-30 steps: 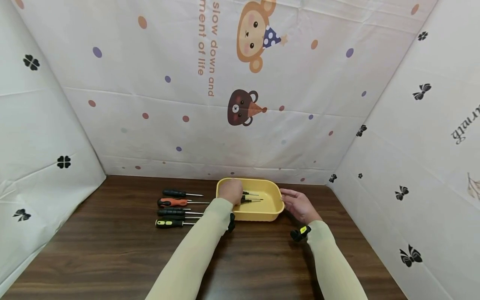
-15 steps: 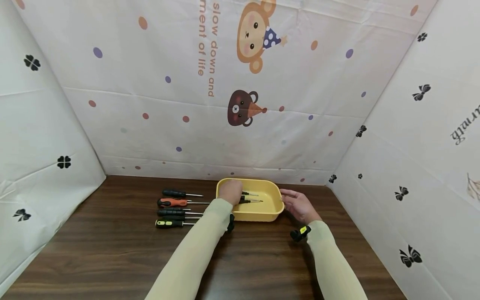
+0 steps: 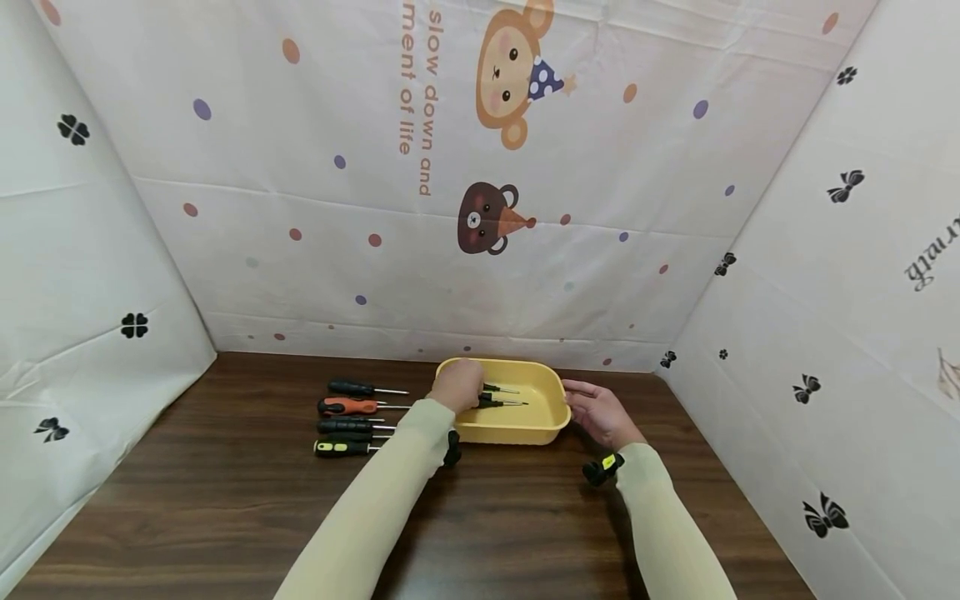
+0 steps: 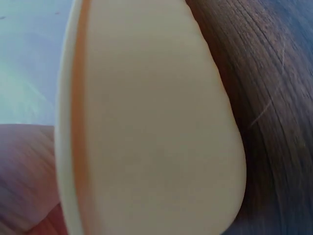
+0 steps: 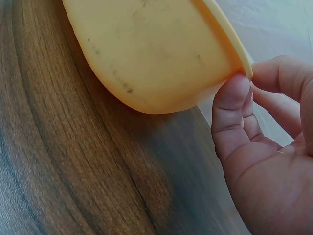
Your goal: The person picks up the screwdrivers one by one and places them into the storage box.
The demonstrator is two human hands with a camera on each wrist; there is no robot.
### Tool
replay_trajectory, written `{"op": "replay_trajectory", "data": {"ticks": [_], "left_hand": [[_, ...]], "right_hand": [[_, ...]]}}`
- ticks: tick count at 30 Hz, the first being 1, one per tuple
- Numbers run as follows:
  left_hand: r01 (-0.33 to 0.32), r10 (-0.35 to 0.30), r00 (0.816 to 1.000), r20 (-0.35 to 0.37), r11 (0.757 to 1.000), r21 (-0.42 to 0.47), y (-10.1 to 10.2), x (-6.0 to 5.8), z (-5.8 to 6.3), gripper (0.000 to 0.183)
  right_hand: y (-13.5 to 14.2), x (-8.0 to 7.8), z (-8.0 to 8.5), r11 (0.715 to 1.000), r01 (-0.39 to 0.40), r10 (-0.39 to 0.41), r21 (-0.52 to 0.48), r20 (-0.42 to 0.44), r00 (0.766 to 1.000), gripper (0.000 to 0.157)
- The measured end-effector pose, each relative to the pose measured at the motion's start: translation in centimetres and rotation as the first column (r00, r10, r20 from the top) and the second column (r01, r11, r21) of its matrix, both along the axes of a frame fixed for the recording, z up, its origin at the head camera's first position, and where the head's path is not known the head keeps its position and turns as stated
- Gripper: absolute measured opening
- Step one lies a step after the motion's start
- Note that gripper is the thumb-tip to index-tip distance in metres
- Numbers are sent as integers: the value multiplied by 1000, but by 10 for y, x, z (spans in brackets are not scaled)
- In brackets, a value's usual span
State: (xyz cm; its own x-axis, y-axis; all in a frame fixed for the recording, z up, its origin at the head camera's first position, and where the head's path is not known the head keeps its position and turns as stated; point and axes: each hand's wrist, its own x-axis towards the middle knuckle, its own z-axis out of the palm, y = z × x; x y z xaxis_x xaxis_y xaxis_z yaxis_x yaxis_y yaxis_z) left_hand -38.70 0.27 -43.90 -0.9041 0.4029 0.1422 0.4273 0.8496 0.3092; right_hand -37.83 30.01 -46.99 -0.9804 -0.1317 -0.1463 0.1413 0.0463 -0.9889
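A yellow plastic tray [image 3: 517, 434] stands at the back of the table, with small screwdrivers [image 3: 491, 401] lying in it, their shafts toward the right. My left hand [image 3: 457, 385] reaches over the tray's left end, knuckles up. Its fingertips are hidden, so I cannot tell what it holds. The left wrist view shows the tray's outer wall [image 4: 156, 117] and a blurred part of the hand [image 4: 27, 171] beyond the rim. My right hand [image 3: 598, 412] is at the tray's right end. In the right wrist view, thumb [image 5: 232, 95] and fingers pinch the rim.
Left of the tray, several screwdrivers lie in a row on the dark wood table [image 3: 225, 517], among them an orange-and-black one [image 3: 347, 406] and a black-and-yellow one [image 3: 339, 448]. Patterned white cloth [image 3: 360, 267] walls in the back and sides.
My left hand and forearm have shifted slightly left. Among the small screwdrivers, one of the lower two shaft tips no longer shows separately. My right hand keeps its place on the rim.
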Motion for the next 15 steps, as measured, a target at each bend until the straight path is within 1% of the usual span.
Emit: {"op": "replay_trajectory", "data": {"ticks": [4,6,7,8,10,12,15], "left_hand": [[86,-88,996,30,995,55,-11,5,6,70],[102,-105,993,48,992,74,-15,7,8,62],[104,-109,992,56,991,84,-17,8,9,53],[106,-112,992,60,990,96,-19,10,10,39],[97,-107,992,70,987,129,-24,11,10,4],[85,-100,992,78,981,175,-29,12,9,21],[75,-95,992,77,969,234,-36,14,10,24]], "right_hand": [[0,1,1,1000,-5,5,-22,-5,1000,52],[1,1,1,999,-3,3,-39,-6,1000,52],[1,2,1,999,-3,3,-48,-7,1000,52],[1,2,1,998,-8,7,-54,-9,1000,52],[1,1,1,998,-6,5,-67,-9,1000,53],[0,1,0,997,-6,5,-72,-10,1000,53],[1,0,-1,997,-5,4,-77,-14,1000,53]]}}
